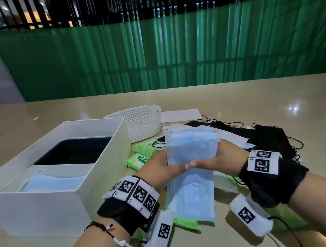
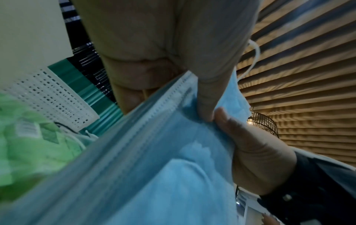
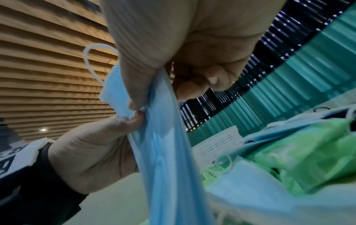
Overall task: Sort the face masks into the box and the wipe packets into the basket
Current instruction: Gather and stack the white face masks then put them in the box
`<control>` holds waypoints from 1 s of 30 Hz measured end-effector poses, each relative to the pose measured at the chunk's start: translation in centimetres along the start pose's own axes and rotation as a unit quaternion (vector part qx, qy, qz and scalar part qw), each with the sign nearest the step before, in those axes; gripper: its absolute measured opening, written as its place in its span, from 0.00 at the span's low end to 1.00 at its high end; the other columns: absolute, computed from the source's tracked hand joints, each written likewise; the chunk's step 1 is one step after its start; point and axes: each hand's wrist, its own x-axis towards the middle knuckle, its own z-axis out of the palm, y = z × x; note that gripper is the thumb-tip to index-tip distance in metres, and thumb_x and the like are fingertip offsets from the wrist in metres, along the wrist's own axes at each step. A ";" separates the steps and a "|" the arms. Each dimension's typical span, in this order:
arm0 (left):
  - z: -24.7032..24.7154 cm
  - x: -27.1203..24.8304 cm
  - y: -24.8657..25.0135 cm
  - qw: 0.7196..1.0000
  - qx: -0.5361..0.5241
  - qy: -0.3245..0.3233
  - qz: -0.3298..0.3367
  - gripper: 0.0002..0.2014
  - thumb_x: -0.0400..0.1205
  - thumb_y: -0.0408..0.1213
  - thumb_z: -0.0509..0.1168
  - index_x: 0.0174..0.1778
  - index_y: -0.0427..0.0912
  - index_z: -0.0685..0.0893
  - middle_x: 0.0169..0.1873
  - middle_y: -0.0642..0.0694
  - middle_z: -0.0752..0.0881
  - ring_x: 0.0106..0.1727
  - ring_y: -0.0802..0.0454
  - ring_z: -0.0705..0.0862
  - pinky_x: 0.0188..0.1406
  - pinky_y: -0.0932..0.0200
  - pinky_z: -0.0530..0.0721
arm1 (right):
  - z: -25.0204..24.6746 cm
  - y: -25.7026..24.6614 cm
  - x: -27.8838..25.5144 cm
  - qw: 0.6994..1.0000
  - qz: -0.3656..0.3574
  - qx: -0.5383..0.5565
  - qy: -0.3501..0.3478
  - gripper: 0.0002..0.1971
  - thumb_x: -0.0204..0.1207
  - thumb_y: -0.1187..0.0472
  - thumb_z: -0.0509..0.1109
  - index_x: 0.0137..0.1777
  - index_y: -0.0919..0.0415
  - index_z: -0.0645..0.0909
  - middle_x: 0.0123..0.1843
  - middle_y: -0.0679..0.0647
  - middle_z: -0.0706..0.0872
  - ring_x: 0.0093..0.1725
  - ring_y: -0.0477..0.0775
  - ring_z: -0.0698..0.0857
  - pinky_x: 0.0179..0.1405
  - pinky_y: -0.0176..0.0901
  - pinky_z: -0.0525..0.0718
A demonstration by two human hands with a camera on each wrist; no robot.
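Both hands hold one stack of blue face masks between them, above the pile at the table's middle. My left hand grips its left edge and my right hand its right edge, thumbs meeting on the near face. In the left wrist view, my left thumb presses the masks; in the right wrist view, my right hand's fingers curl behind the masks. A white box stands at left with blue masks in its near compartment. A white basket sits behind green wipe packets.
Black masks with loose ear loops lie at the right of the pile. More green packets and light masks lie under my hands. A white sheet lies beside the basket. The beige table runs to a green curtain behind.
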 end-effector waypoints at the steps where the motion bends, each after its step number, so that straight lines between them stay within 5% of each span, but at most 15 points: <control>1: 0.0 0.0 0.3 1.000 -0.015 0.011 0.007 0.18 0.77 0.38 0.71 0.64 0.44 0.83 0.54 0.53 0.89 0.55 0.61 0.87 0.60 0.62 0.83 | -0.2 -0.3 0.1 1.000 -0.006 0.000 0.018 0.23 0.70 0.52 0.75 0.66 0.51 0.80 0.60 0.43 0.84 0.62 0.45 0.82 0.67 0.42 0.77; 5: -0.4 0.3 1.4 0.996 -0.049 0.054 0.047 0.14 0.79 0.31 0.68 0.60 0.46 0.83 0.49 0.54 0.88 0.45 0.70 0.86 0.47 0.74 0.82 | -1.2 -1.1 1.0 0.999 -0.018 -0.002 0.044 0.17 0.71 0.51 0.74 0.60 0.51 0.84 0.56 0.44 0.88 0.55 0.44 0.85 0.61 0.43 0.82; 9: -0.7 0.4 0.8 0.998 0.007 0.046 0.029 0.15 0.77 0.36 0.71 0.59 0.51 0.83 0.52 0.53 0.88 0.51 0.65 0.86 0.56 0.68 0.82 | -1.2 -0.6 1.4 1.000 -0.019 -0.016 0.010 0.23 0.68 0.47 0.75 0.64 0.49 0.82 0.60 0.46 0.87 0.59 0.44 0.84 0.66 0.47 0.80; 11: -0.6 0.4 0.2 1.000 0.021 0.020 0.000 0.17 0.74 0.41 0.74 0.58 0.53 0.83 0.55 0.51 0.89 0.56 0.57 0.86 0.62 0.59 0.82 | -0.8 0.0 1.0 1.000 0.000 -0.013 -0.015 0.30 0.62 0.37 0.74 0.64 0.45 0.81 0.61 0.43 0.86 0.61 0.43 0.83 0.68 0.47 0.79; 13: -0.4 0.3 -0.6 0.999 0.034 -0.013 -0.014 0.21 0.71 0.43 0.74 0.61 0.51 0.83 0.57 0.50 0.88 0.59 0.55 0.85 0.63 0.60 0.80 | -0.3 0.9 0.8 0.999 0.020 -0.015 -0.035 0.34 0.55 0.28 0.71 0.61 0.42 0.82 0.59 0.41 0.87 0.60 0.43 0.84 0.66 0.47 0.80; 17: -0.1 0.3 -1.3 0.994 0.086 -0.052 -0.038 0.32 0.62 0.55 0.72 0.63 0.51 0.83 0.57 0.51 0.87 0.60 0.55 0.84 0.66 0.56 0.79 | 0.2 1.4 0.5 0.997 0.043 -0.027 -0.061 0.22 0.67 0.46 0.76 0.61 0.47 0.83 0.58 0.45 0.88 0.58 0.45 0.84 0.67 0.45 0.79; 20: -0.1 0.5 -1.6 0.992 0.102 -0.043 -0.056 0.32 0.58 0.55 0.71 0.60 0.51 0.85 0.55 0.50 0.88 0.59 0.54 0.85 0.67 0.49 0.79 | 0.5 1.4 0.5 0.992 0.056 -0.056 -0.102 0.21 0.70 0.48 0.74 0.64 0.49 0.81 0.60 0.46 0.86 0.58 0.46 0.83 0.66 0.40 0.78; 23: 0.0 0.2 -1.1 0.987 0.134 -0.055 -0.069 0.30 0.62 0.54 0.70 0.62 0.50 0.84 0.59 0.47 0.87 0.62 0.52 0.83 0.69 0.49 0.77 | 1.1 1.3 0.6 0.987 0.065 -0.074 -0.124 0.22 0.70 0.49 0.75 0.65 0.51 0.81 0.63 0.51 0.85 0.61 0.51 0.82 0.67 0.44 0.78; 27: 0.1 -0.1 -1.0 0.982 0.159 -0.045 -0.095 0.18 0.80 0.48 0.65 0.66 0.48 0.81 0.62 0.45 0.85 0.62 0.48 0.82 0.66 0.52 0.77 | 1.5 1.5 1.1 0.982 0.088 -0.105 -0.127 0.23 0.71 0.46 0.74 0.65 0.51 0.80 0.62 0.50 0.84 0.55 0.49 0.81 0.60 0.36 0.76; 30: -0.3 -0.4 -0.5 0.990 0.098 0.007 -0.106 0.15 0.85 0.47 0.59 0.65 0.50 0.81 0.57 0.49 0.86 0.54 0.51 0.85 0.56 0.60 0.80 | 1.4 2.1 1.6 0.991 0.093 -0.026 -0.097 0.23 0.70 0.42 0.73 0.64 0.47 0.80 0.60 0.48 0.86 0.58 0.51 0.85 0.63 0.48 0.81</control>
